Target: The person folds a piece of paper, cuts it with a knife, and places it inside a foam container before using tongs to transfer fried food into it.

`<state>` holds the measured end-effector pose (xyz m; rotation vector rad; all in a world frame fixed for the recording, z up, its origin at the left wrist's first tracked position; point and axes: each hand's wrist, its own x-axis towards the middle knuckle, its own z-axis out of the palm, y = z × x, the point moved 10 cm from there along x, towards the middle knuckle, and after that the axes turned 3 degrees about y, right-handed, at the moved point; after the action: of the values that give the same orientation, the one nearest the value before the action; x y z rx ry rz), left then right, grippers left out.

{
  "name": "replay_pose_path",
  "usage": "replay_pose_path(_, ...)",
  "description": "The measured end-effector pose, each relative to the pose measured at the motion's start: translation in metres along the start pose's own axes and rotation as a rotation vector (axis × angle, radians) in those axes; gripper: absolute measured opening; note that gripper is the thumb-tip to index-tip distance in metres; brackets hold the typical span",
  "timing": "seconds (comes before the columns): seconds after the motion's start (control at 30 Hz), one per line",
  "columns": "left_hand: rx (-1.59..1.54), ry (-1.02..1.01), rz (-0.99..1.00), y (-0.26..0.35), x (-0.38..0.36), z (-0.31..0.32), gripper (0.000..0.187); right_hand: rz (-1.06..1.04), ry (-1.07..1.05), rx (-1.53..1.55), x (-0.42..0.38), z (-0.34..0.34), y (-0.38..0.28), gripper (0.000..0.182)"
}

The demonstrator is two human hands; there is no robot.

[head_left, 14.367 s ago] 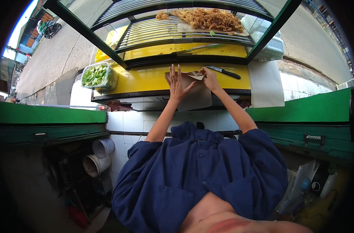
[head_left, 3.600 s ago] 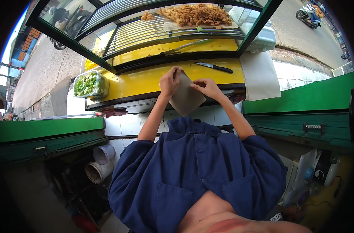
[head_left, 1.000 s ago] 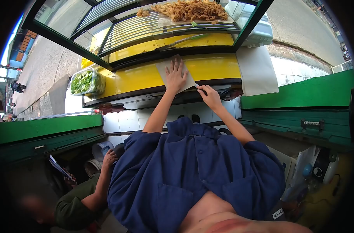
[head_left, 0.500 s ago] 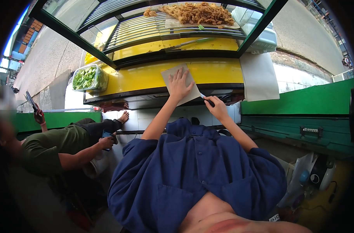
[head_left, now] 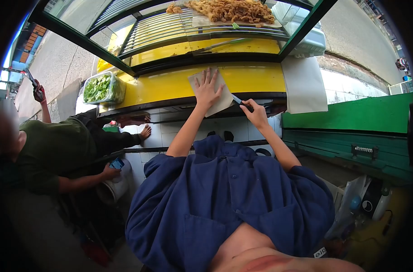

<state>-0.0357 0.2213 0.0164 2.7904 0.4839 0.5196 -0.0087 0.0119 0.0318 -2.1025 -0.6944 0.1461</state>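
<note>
While the left hand (head_left: pixel 207 94) lies spread on rectangular grey-brown paper (head_left: pixel 223 102), the right hand (head_left: pixel 259 116) grips a black-handled metal knife (head_left: pixel 242 104) pointing forward-left at it.

The countertop (head_left: pixel 156 85) is glossy bright yellow, trimmed in black. The paper (head_left: pixel 225 96) is plain grey-beige; the knife (head_left: pixel 237 99) pairs a silvery blade with a black handle. To the left, chopped lettuce (head_left: pixel 97 88) mixes pale and mid green in a clear tub (head_left: pixel 118 90). On the far side, the rack (head_left: pixel 159 34) has silver-grey stripes, the frame (head_left: pixel 79 44) is dark green, and the fried pieces (head_left: pixel 236 11) are golden brown. To the right, the foam boxes (head_left: pixel 308 43) are white, the hanging sheet (head_left: pixel 304 86) is off-white and the ledge (head_left: pixel 351 113) is vivid green. The near shirt (head_left: pixel 233 195) is solid navy; the co-worker's T-shirt (head_left: pixel 57 149) is dark olive, with black trousers (head_left: pixel 111 139). The white tiles (head_left: pixel 170 128) carry thin grid lines.
</note>
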Motion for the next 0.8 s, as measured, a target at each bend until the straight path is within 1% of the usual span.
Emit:
replay_pose_path(0.1,0.004,0.003,-0.005,-0.002,0.0,0.001,0.064,-0.091,0.005,0.037,0.001,0.01,-0.012,0.021)
replay_pose_path(0.13,-0.002,-0.005,-0.009,-0.003,0.001,0.003,0.065,-0.111,-0.027,0.022,0.002,0.021,-0.015,0.02)
replay_pose_path(0.23,-0.016,-0.026,0.007,-0.002,0.001,0.005,0.065,-0.089,-0.021,0.027,0.008,0.028,-0.018,0.02)
replay_pose_path(0.27,-0.016,-0.032,0.016,-0.003,0.001,0.005,0.065,-0.148,0.07,0.058,0.012,0.015,-0.017,0.019)
replay_pose_path(0.3,-0.011,-0.018,0.018,-0.004,0.002,0.002,0.064,-0.085,0.035,-0.002,0.015,0.012,-0.007,0.019)
replay_pose_path(0.37,-0.005,0.002,0.025,-0.001,0.0,0.001,0.062,-0.079,0.031,0.034,0.013,0.011,-0.002,0.02)
replay_pose_path(0.47,0.002,0.005,0.029,0.0,-0.003,0.0,0.061,-0.109,0.004,0.037,0.012,0.011,-0.015,0.017)
replay_pose_path(0.57,0.029,-0.038,0.084,0.002,-0.013,0.008,0.06,-0.165,-0.027,0.075,-0.001,0.016,-0.024,0.018)
replay_pose_path(0.6,-0.002,-0.023,0.077,0.002,-0.013,0.006,0.06,-0.167,-0.04,0.084,-0.004,0.018,-0.027,0.016)
replay_pose_path(0.67,-0.066,-0.002,0.061,0.001,-0.015,0.004,0.061,-0.171,-0.036,0.09,-0.003,0.025,-0.027,0.015)
replay_pose_path(0.8,-0.047,-0.023,0.088,0.003,-0.017,0.002,0.063,-0.163,-0.011,0.034,0.012,0.029,-0.027,0.017)
